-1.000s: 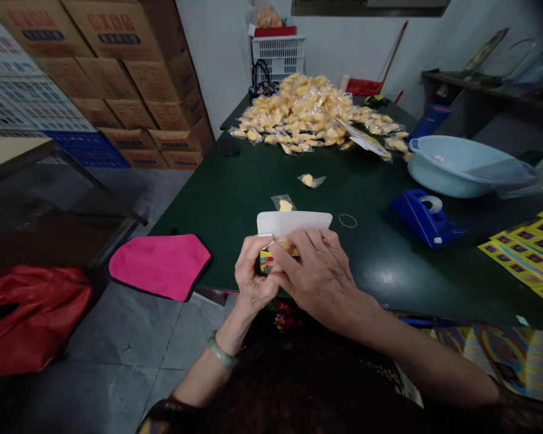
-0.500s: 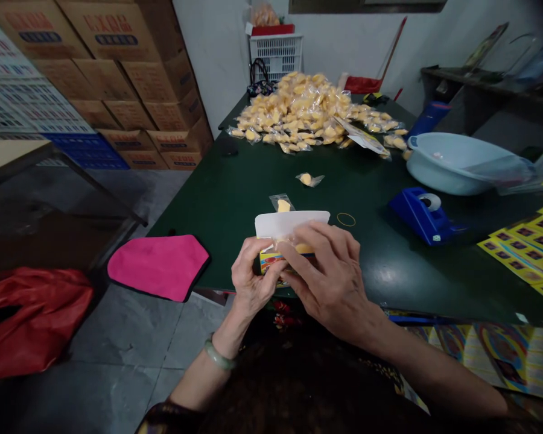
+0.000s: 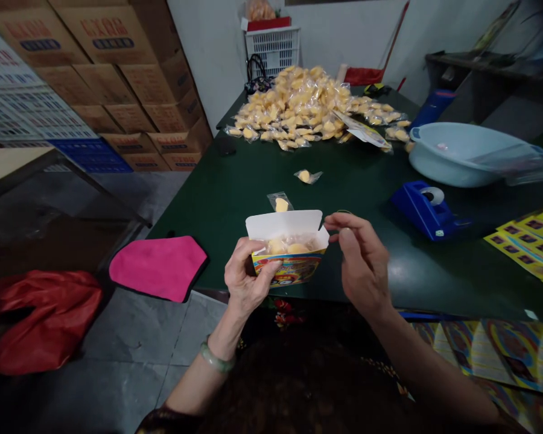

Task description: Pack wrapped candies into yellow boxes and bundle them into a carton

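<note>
My left hand [image 3: 248, 274] grips the left side of a small printed carton [image 3: 294, 265], thumb on its front. The carton's white lid flap [image 3: 283, 224] stands up, and wrapped yellow pieces [image 3: 287, 246] fill its opening. At the carton's right edge is my right hand [image 3: 362, 259], its fingers stretched out and holding nothing; whether the fingertips touch the side flap I cannot tell. Just behind the lid lies one wrapped piece [image 3: 281, 203], and a second wrapped piece [image 3: 304, 176] rests farther back on the green table [image 3: 199, 205].
A heap of wrapped pieces [image 3: 303, 102] covers the table's far end. On the right are a blue tape dispenser [image 3: 423, 211], a light-blue basin [image 3: 461, 157] and yellow printed cartons [image 3: 525, 241]. A pink cloth item [image 3: 158, 268] sits at the left edge.
My right hand has moved off the carton's opening to its right side, uncovering the pieces inside. The left hand keeps its hold, with the carton shifted slightly left in view.
</note>
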Motion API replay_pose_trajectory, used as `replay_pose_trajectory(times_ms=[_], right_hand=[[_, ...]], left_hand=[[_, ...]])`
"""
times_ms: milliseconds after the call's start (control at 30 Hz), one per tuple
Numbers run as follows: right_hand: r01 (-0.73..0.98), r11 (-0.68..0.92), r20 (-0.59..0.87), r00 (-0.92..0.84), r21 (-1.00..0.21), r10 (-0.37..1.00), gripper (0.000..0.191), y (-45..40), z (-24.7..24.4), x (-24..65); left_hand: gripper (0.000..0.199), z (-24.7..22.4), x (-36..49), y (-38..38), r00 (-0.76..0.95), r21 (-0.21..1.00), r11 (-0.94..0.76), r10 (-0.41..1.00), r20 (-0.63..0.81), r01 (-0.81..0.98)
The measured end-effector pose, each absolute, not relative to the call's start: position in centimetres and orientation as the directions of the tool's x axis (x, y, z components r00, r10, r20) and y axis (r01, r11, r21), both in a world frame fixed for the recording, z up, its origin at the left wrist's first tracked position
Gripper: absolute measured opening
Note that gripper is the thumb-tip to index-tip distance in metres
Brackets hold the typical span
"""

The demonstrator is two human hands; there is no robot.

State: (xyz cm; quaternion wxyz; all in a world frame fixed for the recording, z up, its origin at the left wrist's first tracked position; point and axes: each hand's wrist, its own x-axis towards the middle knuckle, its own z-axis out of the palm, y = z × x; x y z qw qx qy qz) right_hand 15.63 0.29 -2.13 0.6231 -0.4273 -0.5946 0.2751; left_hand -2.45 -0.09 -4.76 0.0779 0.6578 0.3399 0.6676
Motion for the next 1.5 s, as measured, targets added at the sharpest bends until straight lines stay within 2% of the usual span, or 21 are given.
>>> replay_pose_trajectory(times_ms=[100, 267, 400, 500, 600, 700, 900, 1000, 1100, 1200, 1333, 1500], right_hand=[[-0.009, 0.367, 0.367, -0.044, -0.930, 0.929, 0.024, 0.8, -2.9, 15.9], [-0.257, 0.182, 0.244, -0.234, -0.949, 0.941, 0.022, 1.7, -2.7, 16.5], [-0.312, 0.051, 0.158, -0.328, -0.949, 0.932, 0.031, 2.5, -1.7, 16.9], [-0.299, 0.014, 0.137, -0.394, -0.954, 0.909, 0.025, 2.8, -0.9, 17.0], [-0.304, 0.049, 0.177, -0.410, -0.952, 0.895, 0.026, 2.9, -0.5, 16.7], [-0.315, 0.111, 0.220, -0.336, -0.943, 0.916, 0.023, 2.6, -0.8, 16.1], [-0.337, 0.139, 0.230, -0.247, -0.931, 0.941, 0.020, 1.9, -1.7, 15.7], [-0.358, 0.159, 0.262, -0.261, -0.920, 0.929, 0.026, 2.0, -1.7, 15.8], [-0.371, 0.177, 0.295, -0.290, -0.912, 0.911, 0.031, 2.2, -1.6, 15.9], [-0.364, 0.187, 0.301, -0.288, -0.912, 0.909, 0.026, 2.3, -1.6, 16.0], [-0.347, 0.278, 0.377, -0.261, -0.896, 0.889, 0.019, 2.1, -1.5, 15.9], [-0.352, 0.344, 0.441, -0.250, -0.871, 0.862, 0.026, 2.0, -1.4, 15.7]], left_hand=[[0.032, -4.8, -2.5, -0.1, -0.130, 0.550, -0.758, 0.542, 0.830, 0.351], [0.034, -4.7, -2.4, 0.1, -0.124, 0.531, -0.779, 0.522, 0.844, 0.332], [0.033, -4.7, -2.3, 0.2, -0.125, 0.522, -0.798, 0.509, 0.852, 0.302], [0.033, -4.8, -2.2, 0.2, -0.132, 0.522, -0.799, 0.507, 0.852, 0.298], [0.025, -5.0, -2.2, 0.3, -0.161, 0.535, -0.790, 0.510, 0.845, 0.300], [0.017, -4.9, -2.1, 0.4, -0.215, 0.564, -0.771, 0.522, 0.826, 0.295], [0.016, -4.6, -1.6, 0.2, -0.280, 0.587, -0.755, 0.519, 0.807, 0.293], [0.015, -4.6, -1.6, 0.1, -0.297, 0.599, -0.742, 0.523, 0.799, 0.302], [0.014, -4.5, -1.8, 0.3, -0.304, 0.623, -0.733, 0.548, 0.779, 0.274], [0.014, -4.4, -2.0, 0.3, -0.303, 0.646, -0.726, 0.577, 0.758, 0.234], [0.015, -4.1, -2.0, 0.4, -0.271, 0.627, -0.755, 0.574, 0.773, 0.192], [0.013, -3.8, -1.7, 0.3, -0.243, 0.599, -0.782, 0.556, 0.795, 0.170]])
